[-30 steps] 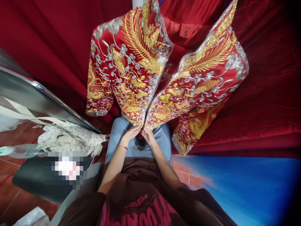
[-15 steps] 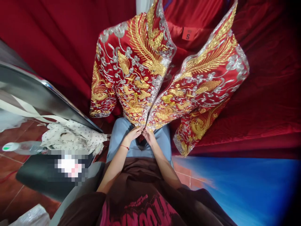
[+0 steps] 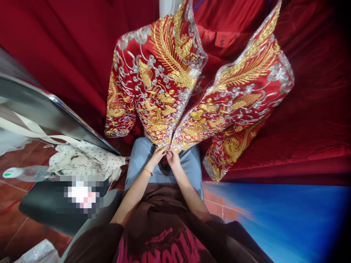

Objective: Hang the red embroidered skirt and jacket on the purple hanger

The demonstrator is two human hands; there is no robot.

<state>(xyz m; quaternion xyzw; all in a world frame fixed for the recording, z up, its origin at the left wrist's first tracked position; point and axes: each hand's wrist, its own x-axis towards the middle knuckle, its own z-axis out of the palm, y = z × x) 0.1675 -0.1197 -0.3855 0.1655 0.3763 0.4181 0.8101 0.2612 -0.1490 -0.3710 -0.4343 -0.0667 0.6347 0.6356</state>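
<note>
red embroidered jacket [image 3: 175,87] hangs lengthwise, hem down, pinched by left grip [image 3: 158,155] and right grip [image 3: 172,157].

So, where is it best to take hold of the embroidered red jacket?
Probably at the bottom hem corners of the embroidered red jacket, from below: the garment hangs open, and the left hand and right hand meet there.

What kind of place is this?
Probably a garment or bridal-wear workshop or shop: an embroidered red jacket hangs open with a size tag marked S, red fabric drapes around it, and both hands work its hem.
</note>
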